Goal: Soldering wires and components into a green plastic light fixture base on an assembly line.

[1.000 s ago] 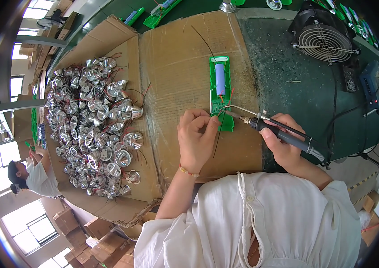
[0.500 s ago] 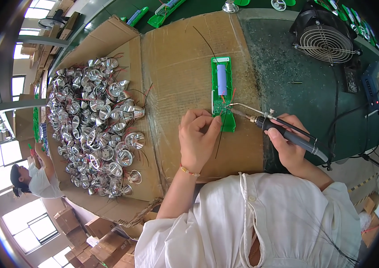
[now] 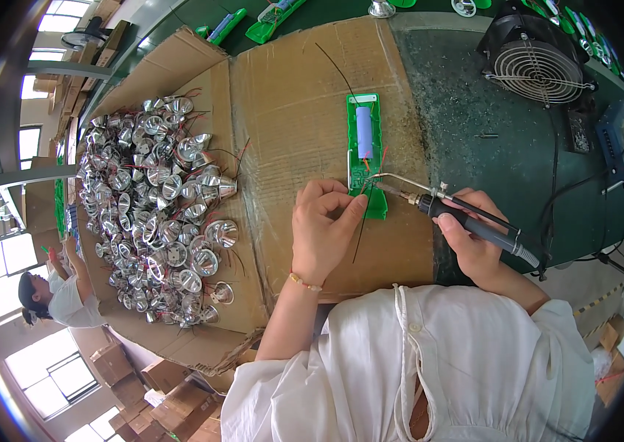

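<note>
A green plastic casing (image 3: 378, 205) lies on the cardboard. It holds a light-purple cylindrical battery (image 3: 364, 132) and a small circuit board (image 3: 360, 177) with thin red and black wires. My left hand (image 3: 323, 230) rests at the casing's lower left, thumb and forefinger pinched on a thin black wire (image 3: 358, 239) by the board. In my right hand (image 3: 471, 239) is a soldering iron (image 3: 466, 223) with a black handle and a curved metal feed tube (image 3: 407, 177). The iron's tip and the tube's end meet the board's lower part; exact contact is too small to tell.
To the left, a cardboard box (image 3: 168, 55) holds a heap of silver reflector cups (image 3: 157, 214) with wires. A black fan (image 3: 536, 70) and a blue control unit (image 3: 616, 144) stand at the right. More green casings (image 3: 271, 22) lie along the far edge. A co-worker (image 3: 61, 295) is at far left.
My left hand has shifted very slightly left, while the soldering iron's tip has moved slightly left and stays at the board. The co-worker's hands at far left have moved a little.
</note>
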Motion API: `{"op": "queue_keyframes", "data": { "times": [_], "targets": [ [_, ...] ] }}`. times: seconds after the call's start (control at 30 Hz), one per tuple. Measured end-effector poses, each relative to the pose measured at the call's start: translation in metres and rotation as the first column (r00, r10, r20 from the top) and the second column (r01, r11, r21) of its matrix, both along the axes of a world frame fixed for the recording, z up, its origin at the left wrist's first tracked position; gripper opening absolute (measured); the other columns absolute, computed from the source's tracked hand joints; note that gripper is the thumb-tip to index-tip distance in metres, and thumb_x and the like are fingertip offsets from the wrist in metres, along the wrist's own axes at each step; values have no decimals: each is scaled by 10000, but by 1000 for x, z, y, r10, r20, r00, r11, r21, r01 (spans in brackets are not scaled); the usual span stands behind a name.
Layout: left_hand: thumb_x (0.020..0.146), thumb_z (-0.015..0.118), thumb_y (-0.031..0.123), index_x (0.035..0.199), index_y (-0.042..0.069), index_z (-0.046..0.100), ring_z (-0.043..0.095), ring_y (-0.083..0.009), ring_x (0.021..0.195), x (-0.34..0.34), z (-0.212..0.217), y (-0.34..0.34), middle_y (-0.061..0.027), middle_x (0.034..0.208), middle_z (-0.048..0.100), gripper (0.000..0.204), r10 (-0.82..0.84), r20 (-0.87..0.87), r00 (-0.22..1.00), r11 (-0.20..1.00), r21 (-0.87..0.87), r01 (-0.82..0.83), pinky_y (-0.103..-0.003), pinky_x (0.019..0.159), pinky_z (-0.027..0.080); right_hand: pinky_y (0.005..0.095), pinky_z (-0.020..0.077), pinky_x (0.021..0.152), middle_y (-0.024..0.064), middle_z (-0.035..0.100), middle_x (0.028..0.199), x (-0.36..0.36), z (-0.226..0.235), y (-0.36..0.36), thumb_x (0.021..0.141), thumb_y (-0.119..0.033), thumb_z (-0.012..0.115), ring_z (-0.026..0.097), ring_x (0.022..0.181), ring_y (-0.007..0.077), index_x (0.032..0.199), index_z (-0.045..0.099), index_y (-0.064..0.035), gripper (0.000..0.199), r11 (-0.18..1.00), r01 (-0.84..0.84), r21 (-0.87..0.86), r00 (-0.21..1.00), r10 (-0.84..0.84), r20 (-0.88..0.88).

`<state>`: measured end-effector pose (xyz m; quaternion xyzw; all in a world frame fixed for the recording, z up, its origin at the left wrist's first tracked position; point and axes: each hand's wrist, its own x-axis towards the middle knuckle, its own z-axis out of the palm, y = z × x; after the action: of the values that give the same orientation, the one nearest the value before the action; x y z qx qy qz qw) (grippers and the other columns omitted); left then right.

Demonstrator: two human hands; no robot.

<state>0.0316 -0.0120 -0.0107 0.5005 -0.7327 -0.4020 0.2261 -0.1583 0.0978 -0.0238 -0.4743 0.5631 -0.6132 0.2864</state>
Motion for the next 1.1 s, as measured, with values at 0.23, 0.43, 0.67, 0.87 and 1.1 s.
{"op": "queue_keyframes", "data": {
  "times": [0.23, 0.43, 0.67, 0.87, 1.1],
  "targets": [
    [742, 710, 169, 737, 32, 692, 507, -238, 862, 0, -2, -1, -68, 894, 590, 138, 1, 4, 1000, 1000, -6, -1, -333, 768, 415, 244, 454, 581, 117, 599, 784, -1, 7, 0, 800, -54, 617, 578, 660, 135, 913, 551, 47, 165, 995, -74, 73, 993, 81, -91],
    [738, 707, 160, 712, 33, 684, 509, -240, 846, 0, -3, -2, -66, 881, 592, 131, 1, 0, 1000, 999, -34, -1, -340, 755, 418, 230, 435, 547, 83, 603, 769, -1, 0, 0, 803, -93, 660, 539, 618, 98, 905, 581, 38, 184, 999, 32, -3, 999, -32, -6],
    [741, 694, 164, 699, 38, 686, 521, -213, 834, 0, -1, -3, -63, 852, 593, 133, -13, 36, 999, 999, -51, 15, -320, 766, 412, 227, 435, 564, 79, 602, 773, -4, 1, 2, 804, -112, 662, 539, 628, 99, 919, 586, 38, 203, 1000, 9, 18, 1000, -9, -11],
    [750, 682, 162, 702, 41, 691, 520, -184, 849, 0, 0, -2, -55, 837, 588, 130, -7, 44, 999, 1000, -10, 8, -304, 798, 395, 255, 477, 636, 127, 591, 821, -7, 2, 4, 815, -43, 609, 588, 709, 146, 947, 540, 45, 173, 996, -57, 71, 997, 61, -46],
    [771, 694, 177, 729, 24, 675, 522, -165, 829, -1, -2, -3, -53, 839, 591, 160, -17, 19, 1000, 998, -58, 18, -287, 774, 401, 233, 447, 591, 91, 593, 784, -7, -2, 3, 803, -72, 640, 558, 657, 114, 922, 563, 32, 176, 998, -8, 62, 1000, 8, 4]
  ]
}}
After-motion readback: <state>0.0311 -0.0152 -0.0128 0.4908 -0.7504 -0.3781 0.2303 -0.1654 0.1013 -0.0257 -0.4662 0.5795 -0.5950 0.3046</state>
